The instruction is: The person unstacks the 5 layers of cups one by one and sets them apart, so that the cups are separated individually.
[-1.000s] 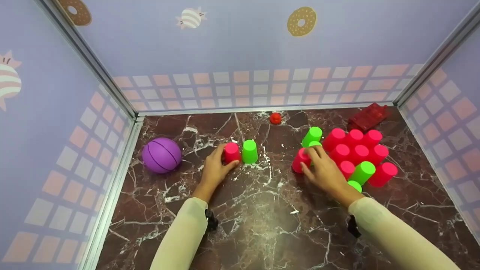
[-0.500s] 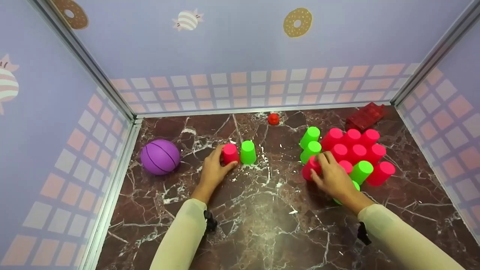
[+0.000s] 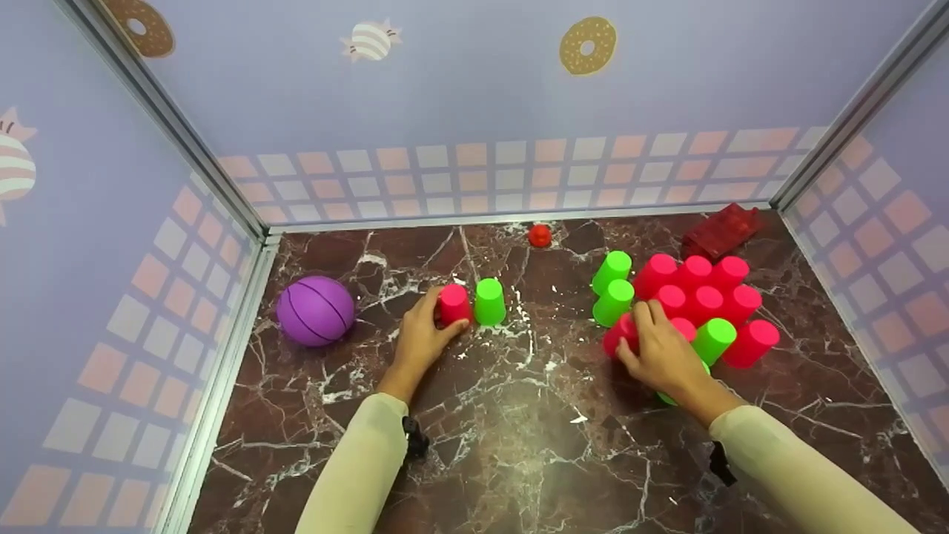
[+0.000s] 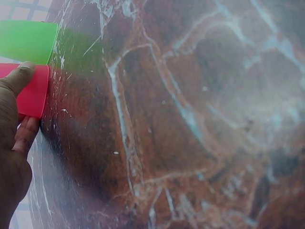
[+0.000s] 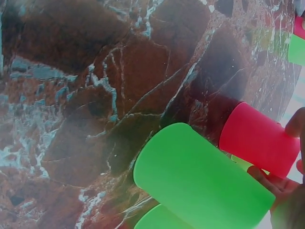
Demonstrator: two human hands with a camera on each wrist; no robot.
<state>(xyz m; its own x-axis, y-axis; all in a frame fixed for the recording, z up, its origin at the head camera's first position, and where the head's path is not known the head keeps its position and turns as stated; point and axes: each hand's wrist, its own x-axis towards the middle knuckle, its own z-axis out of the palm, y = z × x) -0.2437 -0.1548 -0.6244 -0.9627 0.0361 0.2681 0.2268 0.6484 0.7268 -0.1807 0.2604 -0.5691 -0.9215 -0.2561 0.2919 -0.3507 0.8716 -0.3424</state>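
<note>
My left hand (image 3: 422,340) holds an upside-down pink cup (image 3: 454,302), thumb on its near side and fingers round the far side. Just right of that cup stands a green cup (image 3: 489,304), also upside down. At the front left of a cluster of cups, my right hand (image 3: 669,362) grips another pink cup (image 3: 620,337) between thumb and fingers. The right wrist view shows this pink cup (image 5: 257,138) upside down, with a green cup (image 5: 200,176) large in front. A green cup (image 3: 614,302) stands just behind the gripped one. My right hand partly hides a green cup at the front.
Several pink cups (image 3: 703,302) stand packed at the right, with a green cup (image 3: 715,340) among them. Behind lies a dark red translucent block (image 3: 721,231). A small red object (image 3: 540,235) sits near the back wall, and a purple ball (image 3: 316,311) at the left.
My right hand has moved the pink cup rightward and nearer to me, into the cluster's front left corner, uncovering the green cup behind. My left hand has stayed in place.
</note>
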